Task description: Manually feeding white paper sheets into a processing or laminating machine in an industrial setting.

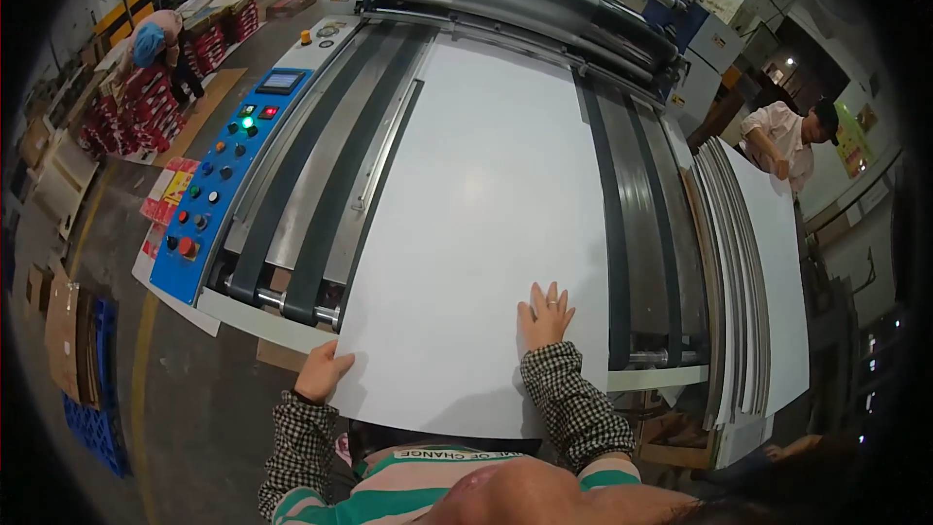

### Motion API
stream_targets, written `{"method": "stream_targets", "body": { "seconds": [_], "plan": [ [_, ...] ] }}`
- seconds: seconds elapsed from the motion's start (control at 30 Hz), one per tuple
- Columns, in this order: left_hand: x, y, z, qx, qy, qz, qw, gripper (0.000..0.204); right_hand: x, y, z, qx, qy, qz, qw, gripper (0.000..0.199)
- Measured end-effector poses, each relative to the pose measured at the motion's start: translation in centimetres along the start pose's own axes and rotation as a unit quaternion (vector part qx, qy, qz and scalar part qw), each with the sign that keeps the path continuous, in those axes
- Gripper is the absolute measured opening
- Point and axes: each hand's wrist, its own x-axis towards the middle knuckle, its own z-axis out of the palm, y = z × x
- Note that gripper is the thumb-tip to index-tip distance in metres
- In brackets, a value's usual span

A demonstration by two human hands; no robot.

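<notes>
A long white sheet [476, 194] lies along the feed belts of a large roller machine, its far end at the rollers and its near end by my body. At the sheet's near left edge is my left hand [324, 372], its thumb over the top and its other fingers curled at the side, pinching the edge. My right hand [546, 319] rests flat on the sheet near the right side, fingers spread, a ring on one finger. Checked sleeves cover both forearms.
A blue control panel [222, 175] with buttons and a small screen runs along the left. Large boards [753, 272] stand stacked at the right, beside a person in a light shirt. Dark belts [335, 194] flank the sheet. Another person bends over red stacks at far left.
</notes>
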Motion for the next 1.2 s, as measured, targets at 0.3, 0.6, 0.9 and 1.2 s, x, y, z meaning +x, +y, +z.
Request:
{"method": "stream_targets", "body": {
  "seconds": [0.3,0.6,0.9,1.2],
  "plan": [
    [6.2,2.9,-1.8,-0.055,0.003,-0.006,0.998,0.025,6.9,-2.0,1.5,-0.017,-0.051,-0.03,0.998,0.05],
    [11.5,6.3,-1.2,0.175,0.225,0.222,0.933,0.02,15.3,1.2,2.8,0.29,0.08,-0.142,0.943,0.034],
    [10.7,4.4,-2.1,0.173,0.203,0.141,0.953,0.015,5.7,24.9,-24.6,-0.174,0.398,0.297,0.85,0.012],
    [8.4,6.5,11.8,0.21,-0.02,0.145,0.967,0.025,0.2,23.9,-17.2,-0.238,0.033,0.321,0.916,0.023]
  ]
}}
